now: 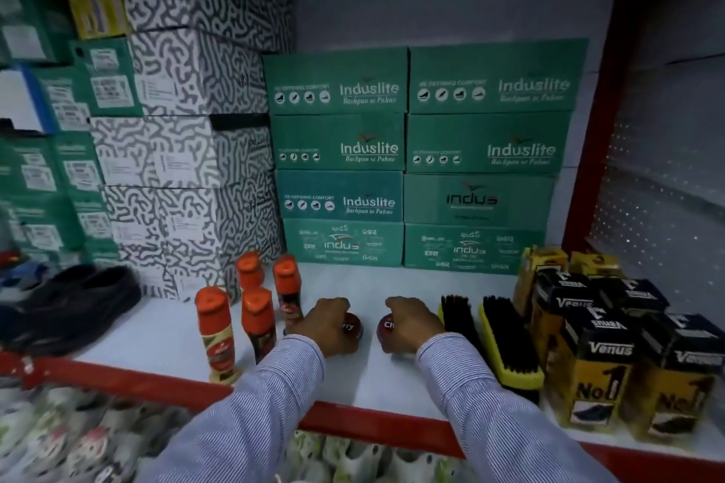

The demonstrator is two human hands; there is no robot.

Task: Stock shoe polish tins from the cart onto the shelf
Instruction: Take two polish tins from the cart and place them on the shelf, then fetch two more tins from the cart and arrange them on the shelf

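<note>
Two round red shoe polish tins sit side by side on the white shelf (392, 278), near its middle. My left hand (325, 325) is closed over the left tin (352, 327), covering most of its lid. My right hand (412, 323) grips the right tin (385, 327) the same way. Only part of the white lettering on each lid shows between the hands. Both tins rest on or just above the shelf surface; I cannot tell which. The cart is out of view.
Several orange-capped liquid polish bottles (257, 316) stand left of the hands. Two shoe brushes (510, 341) lie to the right, then yellow-black Venus boxes (604, 361). Green Induslite shoe boxes (341, 141) line the back. A black shoe (74, 302) lies far left. The shelf has a red front edge (372, 423).
</note>
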